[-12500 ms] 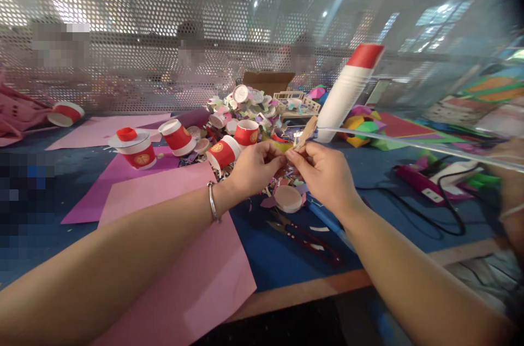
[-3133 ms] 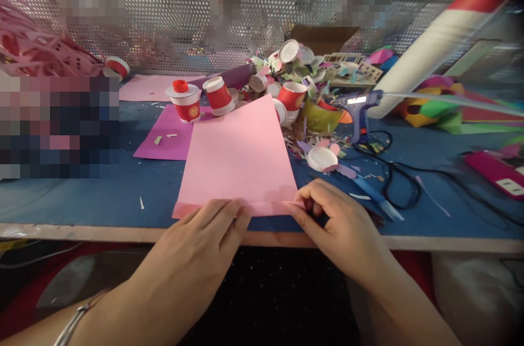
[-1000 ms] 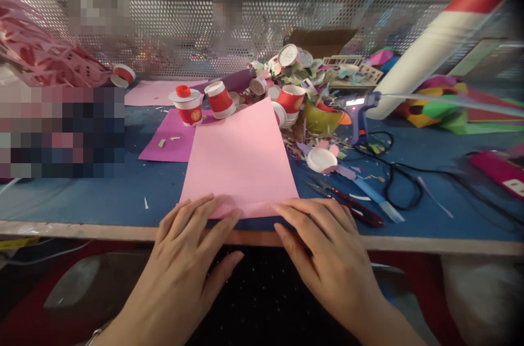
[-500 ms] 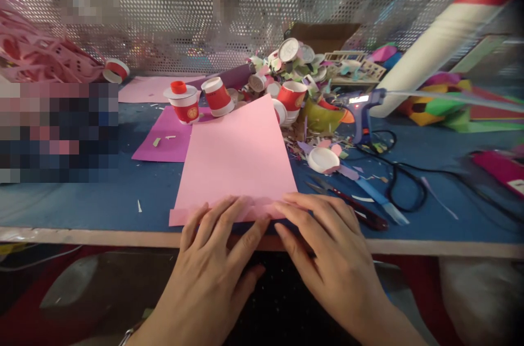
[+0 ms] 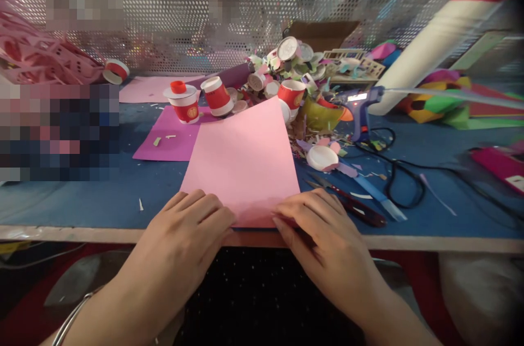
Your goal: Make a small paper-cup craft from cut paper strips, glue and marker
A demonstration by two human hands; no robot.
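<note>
A pink paper sheet (image 5: pixel 245 160) lies on the blue table (image 5: pixel 82 198), its near edge at the table's front edge. My left hand (image 5: pixel 186 231) rests on the sheet's near left corner with fingers curled down over the edge. My right hand (image 5: pixel 323 231) presses the near right corner, fingertips on the paper. Both hands grip the near edge, which looks folded under them. Just right of my right hand lie red-handled scissors (image 5: pixel 356 207).
Behind the sheet stands a heap of red paper cups (image 5: pixel 215 96) and scraps. A purple sheet (image 5: pixel 170 136) lies to the left. A blue glue gun (image 5: pixel 362 103) with a black cord (image 5: pixel 401 182) sits at the right, beside a white lid (image 5: pixel 321 157). A perforated metal screen closes the back.
Earlier my hands held a small piece up in the air. In the last second both hands slid along the pink sheet's near edge and my left fingers curled in.
</note>
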